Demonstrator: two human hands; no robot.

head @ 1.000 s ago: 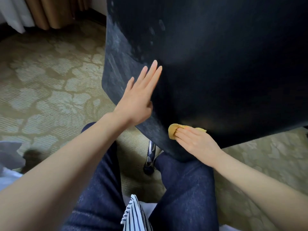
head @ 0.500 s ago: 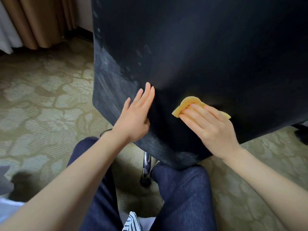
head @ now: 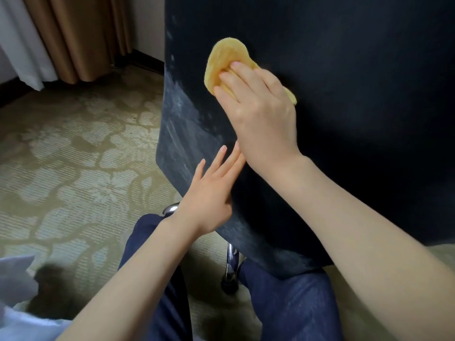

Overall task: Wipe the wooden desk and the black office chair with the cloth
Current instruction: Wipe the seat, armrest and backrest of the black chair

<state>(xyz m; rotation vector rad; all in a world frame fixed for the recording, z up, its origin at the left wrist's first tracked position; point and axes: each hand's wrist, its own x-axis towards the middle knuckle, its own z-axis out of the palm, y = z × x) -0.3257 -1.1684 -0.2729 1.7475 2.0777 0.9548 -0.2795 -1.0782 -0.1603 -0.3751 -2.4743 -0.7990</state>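
The back of the black office chair (head: 344,119) fills the upper right of the head view, with pale dusty smears along its left edge. A yellow cloth (head: 225,61) lies flat against the chair back near that edge. My right hand (head: 261,114) presses the cloth onto the chair with straight, spread fingers. Lower down, my left hand (head: 211,193) rests flat on the chair's left side with its fingers extended. The wooden desk is not in view.
Patterned beige carpet (head: 73,156) spreads to the left. Tan curtains (head: 78,33) and a white one hang at the top left. The chair's chrome leg (head: 231,264) stands between my knees in dark jeans (head: 290,306). Pale fabric lies at the bottom left.
My right hand has swept the cloth up the chair back from its lower edge to the upper left. My left hand stayed flat on the chair's side.
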